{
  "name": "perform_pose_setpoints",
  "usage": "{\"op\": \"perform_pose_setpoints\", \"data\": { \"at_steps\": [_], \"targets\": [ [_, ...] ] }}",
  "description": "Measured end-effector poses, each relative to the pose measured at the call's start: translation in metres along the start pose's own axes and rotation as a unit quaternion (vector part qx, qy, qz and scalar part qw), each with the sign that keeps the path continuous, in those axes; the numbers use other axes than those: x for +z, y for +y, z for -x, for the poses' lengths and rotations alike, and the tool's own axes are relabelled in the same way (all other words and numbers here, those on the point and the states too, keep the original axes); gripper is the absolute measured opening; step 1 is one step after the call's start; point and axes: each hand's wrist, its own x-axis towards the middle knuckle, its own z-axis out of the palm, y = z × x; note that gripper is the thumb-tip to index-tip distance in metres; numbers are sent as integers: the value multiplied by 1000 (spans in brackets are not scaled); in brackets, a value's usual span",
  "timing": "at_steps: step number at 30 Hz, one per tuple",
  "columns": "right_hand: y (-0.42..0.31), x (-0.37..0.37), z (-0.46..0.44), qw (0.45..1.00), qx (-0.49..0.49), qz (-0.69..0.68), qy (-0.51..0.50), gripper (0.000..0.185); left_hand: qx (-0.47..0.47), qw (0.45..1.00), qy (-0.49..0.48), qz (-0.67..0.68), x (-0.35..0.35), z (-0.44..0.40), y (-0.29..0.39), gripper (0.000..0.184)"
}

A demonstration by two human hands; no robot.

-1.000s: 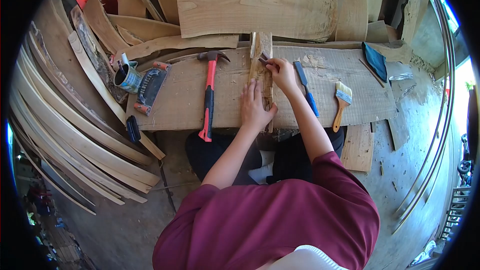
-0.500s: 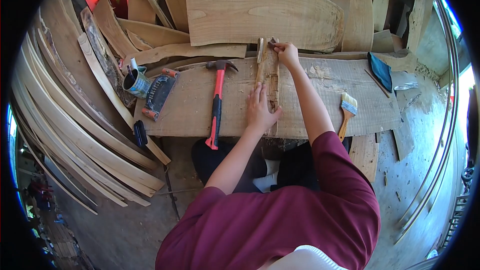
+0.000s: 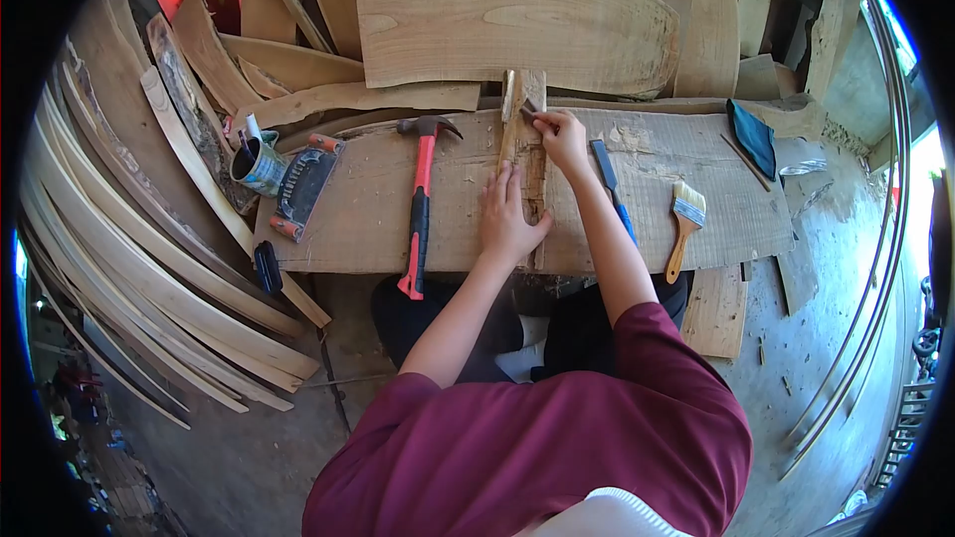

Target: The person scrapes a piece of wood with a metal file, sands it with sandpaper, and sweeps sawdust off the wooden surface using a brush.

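Observation:
A narrow, rough-edged wooden piece (image 3: 534, 154) lies lengthwise across the wide plank, with splintered hollows along it. My left hand (image 3: 510, 219) rests flat on its near part, fingers stretched forward and thumb spread to the right. Between the fingertips of my right hand (image 3: 564, 139) is a small dark flat piece (image 3: 528, 109), touching the wood near its far end. A chisel (image 3: 607, 171) with a blue handle lies just right of my right hand, partly hidden by the forearm. Left of my left hand lies a claw hammer (image 3: 422, 209) with a red and black handle.
On the plank (image 3: 368, 209) are a hand sander (image 3: 305, 187), a paintbrush (image 3: 685, 224) and a dark teal cloth (image 3: 752, 139). A cup (image 3: 261, 169) stands at its left end. Curved wood strips (image 3: 169, 268) fill the left side; large boards (image 3: 517, 20) lean at the back.
My right hand has moved nearer along the wood with the small dark piece. The chisel now shows beside my forearm. My left hand stays flat on the wood. The view has shifted slightly.

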Motion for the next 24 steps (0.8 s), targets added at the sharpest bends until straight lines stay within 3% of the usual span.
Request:
{"op": "perform_pose_setpoints", "data": {
  "at_steps": [3,8,17,24],
  "targets": [
    [24,15,-41,994,-71,44,64,17,1,1000,3,2,0,-1,0,85],
    [23,17,-77,998,16,42,31,17,-4,1000,1,6,0,0,-1,85],
    [-12,0,28,999,-9,-4,50,14,4,1000,8,3,1,0,0,84],
    [2,4,-10,999,-13,9,36,14,2,1000,8,-2,2,0,0,85]
  ]
}}
